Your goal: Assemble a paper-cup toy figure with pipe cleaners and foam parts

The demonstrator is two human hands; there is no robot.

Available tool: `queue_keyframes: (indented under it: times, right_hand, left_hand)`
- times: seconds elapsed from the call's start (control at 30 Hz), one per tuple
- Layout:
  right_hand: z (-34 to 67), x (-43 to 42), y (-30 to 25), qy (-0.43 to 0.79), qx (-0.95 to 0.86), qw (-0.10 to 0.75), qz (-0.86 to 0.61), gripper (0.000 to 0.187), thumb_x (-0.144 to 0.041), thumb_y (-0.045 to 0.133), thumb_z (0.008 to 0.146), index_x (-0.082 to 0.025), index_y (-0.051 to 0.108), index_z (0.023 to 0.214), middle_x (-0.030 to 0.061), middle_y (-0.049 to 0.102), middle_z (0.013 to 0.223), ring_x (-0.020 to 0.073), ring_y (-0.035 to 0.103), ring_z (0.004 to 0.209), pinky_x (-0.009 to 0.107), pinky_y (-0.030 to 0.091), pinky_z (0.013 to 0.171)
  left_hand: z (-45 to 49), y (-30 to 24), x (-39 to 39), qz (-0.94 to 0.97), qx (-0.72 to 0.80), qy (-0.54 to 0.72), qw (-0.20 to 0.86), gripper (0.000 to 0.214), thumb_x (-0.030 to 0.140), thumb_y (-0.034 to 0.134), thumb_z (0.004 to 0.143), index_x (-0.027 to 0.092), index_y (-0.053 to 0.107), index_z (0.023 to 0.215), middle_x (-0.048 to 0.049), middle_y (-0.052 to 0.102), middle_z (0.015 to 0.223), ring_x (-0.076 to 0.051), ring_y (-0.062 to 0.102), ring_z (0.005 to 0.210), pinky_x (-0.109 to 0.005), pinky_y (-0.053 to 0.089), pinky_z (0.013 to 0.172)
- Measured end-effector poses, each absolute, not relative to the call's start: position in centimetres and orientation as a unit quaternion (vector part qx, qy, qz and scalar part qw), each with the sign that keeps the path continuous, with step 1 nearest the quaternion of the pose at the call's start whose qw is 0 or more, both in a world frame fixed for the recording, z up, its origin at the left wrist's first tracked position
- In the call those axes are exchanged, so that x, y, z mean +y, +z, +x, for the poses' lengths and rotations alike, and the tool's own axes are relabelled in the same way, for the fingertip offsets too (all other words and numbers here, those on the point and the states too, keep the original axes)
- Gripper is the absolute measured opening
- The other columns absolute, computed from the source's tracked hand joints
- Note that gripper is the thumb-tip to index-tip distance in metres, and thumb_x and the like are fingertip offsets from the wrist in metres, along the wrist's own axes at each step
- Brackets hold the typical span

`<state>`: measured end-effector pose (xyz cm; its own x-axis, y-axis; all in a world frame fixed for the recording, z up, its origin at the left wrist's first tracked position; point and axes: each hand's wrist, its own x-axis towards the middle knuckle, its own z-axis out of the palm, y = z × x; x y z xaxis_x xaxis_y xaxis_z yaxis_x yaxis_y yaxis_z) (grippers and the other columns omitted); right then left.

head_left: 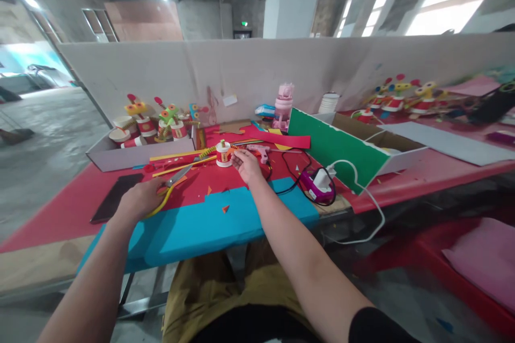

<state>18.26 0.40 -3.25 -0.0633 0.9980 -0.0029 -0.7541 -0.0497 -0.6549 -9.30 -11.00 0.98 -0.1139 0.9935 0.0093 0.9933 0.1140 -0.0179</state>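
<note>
Near forearms (300,244) are slanting apart, left hand (144,198) holding scissors (179,174), right hand (247,167) pinching a paper cup (223,155), apparently steadying it.

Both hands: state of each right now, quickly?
Left hand: closed, holding yellow-handled metal scissors.
Right hand: at a red-and-white paper cup; grip cannot be told.

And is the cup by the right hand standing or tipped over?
The cup is standing: its round white end faces up.

Craft wkshp: conc. pillar (294,8), table (60,214) w/ cup toys (222,158).
</note>
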Motion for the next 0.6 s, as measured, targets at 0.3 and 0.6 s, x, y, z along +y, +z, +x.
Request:
queue_keyframes:
  times: [0.3,0.6]
  right_hand:
    - [17.5,0.0,-3.4,0.716,-0.234,0.612,-0.24,0.012,-0.01,0.07,0.074,-0.017,0.06,0.074,-0.0013,0.069,0.064,0.0077,0.064,0.057,0.017,0.054,0.059]
    - [15.8,-1.1,-4.1,0.696,-0.292,0.604,-0.254,0.024,-0.028,0.082,0.061,-0.018,0.063,0.07,-0.0021,0.067,0.066,0.0074,0.057,0.055,0.02,0.05,0.058]
  left_hand:
    - [-10.3,0.8,-11.1,-0.72,-0.692,-0.008,0.044,0.043,0.041,0.045,0.085,0.017,0.064,0.114,-0.0179,0.063,0.116,-0.035,0.059,0.106,-0.043,0.046,0.085]
    - [1.1,2.5,-4.5,-0.713,-0.516,-0.374,-0.292,0.051,0.056,0.055,0.081,0.015,0.06,0.112,-0.0035,0.068,0.072,-0.017,0.062,0.062,-0.027,0.048,0.059]
